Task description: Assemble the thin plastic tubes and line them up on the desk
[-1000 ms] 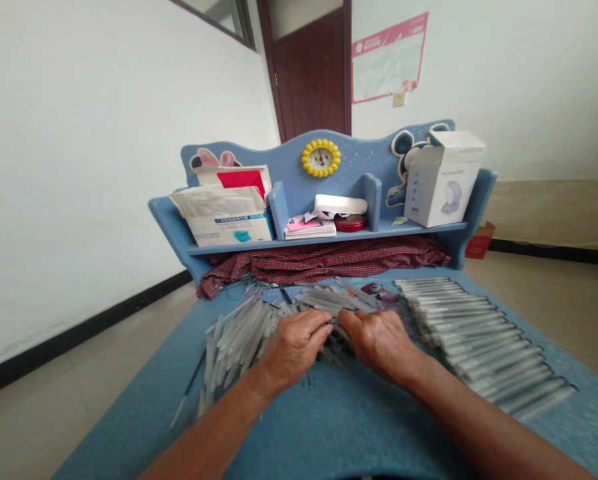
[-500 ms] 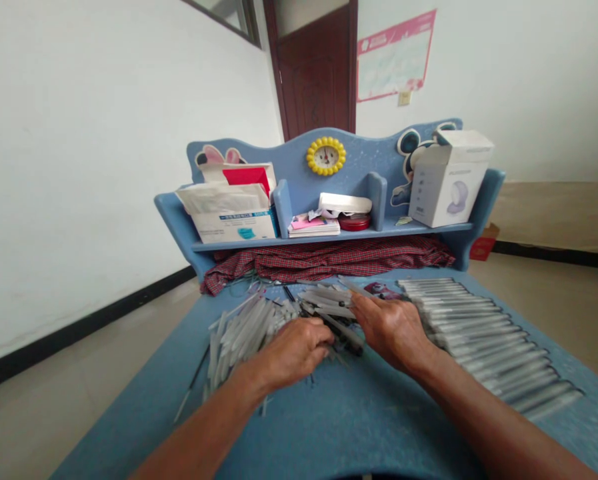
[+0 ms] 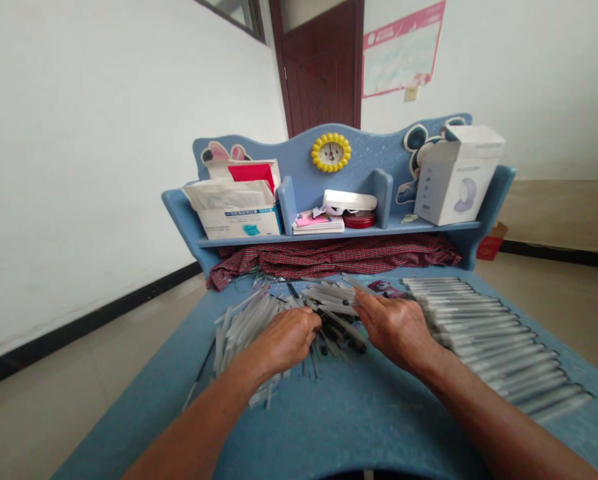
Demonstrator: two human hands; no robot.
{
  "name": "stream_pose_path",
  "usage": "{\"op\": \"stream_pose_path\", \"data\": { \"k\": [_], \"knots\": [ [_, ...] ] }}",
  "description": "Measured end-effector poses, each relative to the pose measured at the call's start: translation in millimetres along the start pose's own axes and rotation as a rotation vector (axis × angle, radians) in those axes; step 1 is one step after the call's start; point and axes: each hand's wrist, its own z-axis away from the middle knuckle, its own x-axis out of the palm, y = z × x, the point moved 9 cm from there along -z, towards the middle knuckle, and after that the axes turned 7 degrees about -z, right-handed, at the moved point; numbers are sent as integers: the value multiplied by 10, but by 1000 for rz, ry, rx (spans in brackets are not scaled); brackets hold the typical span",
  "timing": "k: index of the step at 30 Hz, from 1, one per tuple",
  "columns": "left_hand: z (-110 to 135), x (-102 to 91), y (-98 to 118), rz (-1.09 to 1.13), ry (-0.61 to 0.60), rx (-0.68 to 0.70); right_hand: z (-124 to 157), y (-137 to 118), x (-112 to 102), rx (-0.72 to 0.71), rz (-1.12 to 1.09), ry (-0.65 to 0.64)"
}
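Observation:
On the blue desk (image 3: 329, 427) my left hand (image 3: 285, 337) lies knuckles up, its fingers curled down into a loose heap of dark refills and pale pen parts (image 3: 335, 319). What they pinch is hidden under them. My right hand (image 3: 396, 325) rests just right of that heap, fingertips bent onto the pale barrels at its far edge. A second heap of translucent barrels (image 3: 243, 321) lies left of my left hand. A neat overlapping row of finished pens (image 3: 483, 333) runs along the right side, beside my right wrist.
A blue shelf unit (image 3: 339, 233) closes the desk's far end, with a yellow clock (image 3: 331, 152), a mask box (image 3: 236, 217), a white carton (image 3: 456, 177) and notebooks. Red plaid cloth (image 3: 329, 259) is bunched under it. A thin dark refill (image 3: 199, 373) lies near the left edge.
My hands, which were together over the heap, have come apart. The right one moved up and right to the heap's far edge. The left one stayed low, and the view shifted slightly.

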Motion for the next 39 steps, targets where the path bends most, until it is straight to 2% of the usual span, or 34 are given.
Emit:
{"op": "stream_pose_path", "data": {
  "k": [4,8,13,17,21,27,31,35,39],
  "knots": [
    [36,-18,-125,-87,-38,-1,11,-8,6,-7,0,-5],
    [94,-64,-235,-58,-104,-9,25,-28,21,-21,-9,-6],
    [141,-174,-340,-75,-96,-72,39,-47,27,-25,0,-1],
    [128,-133,-305,-192,-79,-106,49,-61,19,-27,-19,12],
    [86,-15,-256,-224,-87,-208,53,-75,2,-30,-37,32],
    [57,38,-250,-235,-97,-275,42,-128,-165,-64,-124,149],
    [60,-4,-269,-227,-70,-263,20,-71,-284,2,-360,192],
    [57,-90,-287,-169,8,-240,14,178,-190,315,-832,145],
    [45,-149,-270,165,120,-193,56,353,15,590,-1325,185]
  ]
}}
